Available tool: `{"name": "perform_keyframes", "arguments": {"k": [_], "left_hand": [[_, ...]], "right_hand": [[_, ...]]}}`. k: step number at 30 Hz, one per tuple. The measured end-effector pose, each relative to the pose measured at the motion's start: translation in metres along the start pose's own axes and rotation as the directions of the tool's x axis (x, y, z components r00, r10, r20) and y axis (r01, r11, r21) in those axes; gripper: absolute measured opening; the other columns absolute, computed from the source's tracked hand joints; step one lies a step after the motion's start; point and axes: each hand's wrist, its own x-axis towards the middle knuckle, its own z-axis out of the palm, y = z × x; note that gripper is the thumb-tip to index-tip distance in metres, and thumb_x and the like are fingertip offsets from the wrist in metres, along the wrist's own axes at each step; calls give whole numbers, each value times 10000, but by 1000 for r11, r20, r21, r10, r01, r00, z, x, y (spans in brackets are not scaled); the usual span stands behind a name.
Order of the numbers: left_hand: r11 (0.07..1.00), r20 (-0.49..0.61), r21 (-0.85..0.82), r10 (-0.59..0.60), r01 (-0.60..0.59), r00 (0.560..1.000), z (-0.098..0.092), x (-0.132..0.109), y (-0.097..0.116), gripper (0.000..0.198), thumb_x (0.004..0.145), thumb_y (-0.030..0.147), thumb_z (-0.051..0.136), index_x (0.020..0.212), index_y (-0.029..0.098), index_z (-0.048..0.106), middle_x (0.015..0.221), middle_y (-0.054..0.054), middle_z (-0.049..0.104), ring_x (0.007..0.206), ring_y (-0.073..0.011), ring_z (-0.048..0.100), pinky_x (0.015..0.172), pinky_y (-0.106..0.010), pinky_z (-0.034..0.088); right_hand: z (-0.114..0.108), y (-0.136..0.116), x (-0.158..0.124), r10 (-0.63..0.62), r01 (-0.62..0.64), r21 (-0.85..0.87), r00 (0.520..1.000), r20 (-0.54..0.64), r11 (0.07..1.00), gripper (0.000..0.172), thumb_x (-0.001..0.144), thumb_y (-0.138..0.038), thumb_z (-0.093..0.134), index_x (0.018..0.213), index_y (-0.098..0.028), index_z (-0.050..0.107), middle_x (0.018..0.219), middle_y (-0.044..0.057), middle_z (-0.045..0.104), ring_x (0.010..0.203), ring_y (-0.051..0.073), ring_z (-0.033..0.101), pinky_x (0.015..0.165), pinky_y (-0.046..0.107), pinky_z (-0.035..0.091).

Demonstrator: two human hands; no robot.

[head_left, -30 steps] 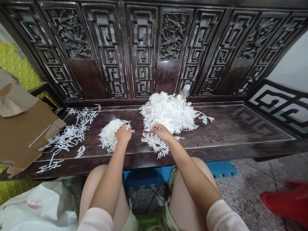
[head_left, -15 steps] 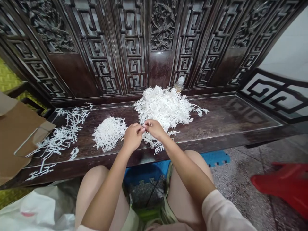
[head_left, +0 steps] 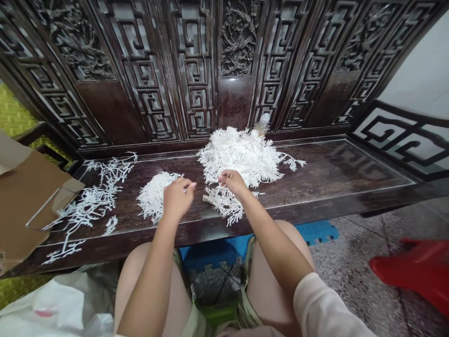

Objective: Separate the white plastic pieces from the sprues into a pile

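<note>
Before you, the large heap on the dark bench is bright white, finely forked, tangled and spiky-edged; your right hand pinches a small white sprig; your left hand curls by the smaller, rounded heap, its grip impossible to tell.

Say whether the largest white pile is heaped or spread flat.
Heaped: the largest white pile mounds up, partly hiding the bottle.
</note>
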Motion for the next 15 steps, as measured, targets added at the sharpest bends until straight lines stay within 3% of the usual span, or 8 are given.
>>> {"name": "perform_keyframes", "arguments": {"k": [2,3,6,9,10,12,14,15], "left_hand": [[933,77,185,-325,307,942,2,18,-36,251,754,383,436,716,211,614,854,-68,631,821,-253,548,774,-403,367],[881,45,235,-432,411,901,5,25,-52,246,747,375,444,780,217,629,903,-82,634,866,-280,549,795,-436,352],[788,-32,275,-565,551,824,18,38,-83,373,754,376,427,1047,191,567,1065,-146,590,981,-321,524,841,-482,316],[744,-5,288,-629,603,777,33,38,-80,484,792,430,335,1102,114,530,1091,-205,561,1022,-349,501,856,-503,298],[759,26,273,-619,591,785,37,36,-73,510,811,444,280,1081,101,544,1081,-211,563,1028,-350,496,856,-499,302],[857,105,173,-507,486,856,41,29,-55,556,837,456,186,1071,114,557,1082,-192,565,1039,-323,493,851,-462,330],[964,172,-5,-262,267,949,41,19,-33,544,838,483,193,1137,169,521,1105,-139,561,1031,-270,501,836,-394,368],[985,191,-104,-117,139,975,39,14,-23,521,830,496,233,1171,200,494,1109,-109,559,1010,-241,512,825,-358,383]], "right_hand": [[2,-4,-5,0,1,-5,997,75,1000,148,661,-304,526,618,-163,505,624,2,561,518,91,487,581,240,371],[3,-6,-9,1,1,-17,995,104,1000,158,664,-311,530,619,-161,510,633,5,570,517,87,486,586,239,372],[9,-10,-16,15,-9,-33,982,187,999,182,674,-332,537,622,-159,519,648,8,584,525,86,492,582,235,371],[11,-9,-19,9,2,-49,977,214,999,186,680,-328,542,609,-157,522,615,5,574,526,88,493,575,230,372],[11,-9,-19,1,12,-61,977,212,998,181,682,-319,541,604,-157,522,602,5,570,521,88,489,573,230,373],[10,-8,-18,-12,30,-79,976,215,996,169,685,-301,538,599,-156,524,593,4,569,516,89,486,574,232,376],[9,-8,-18,-23,40,-69,974,224,997,161,686,-296,535,605,-157,527,594,2,569,518,90,489,574,235,381],[9,-8,-18,-30,44,-53,972,232,998,162,685,-298,536,606,-157,527,587,-2,563,517,90,488,571,236,382]]}}
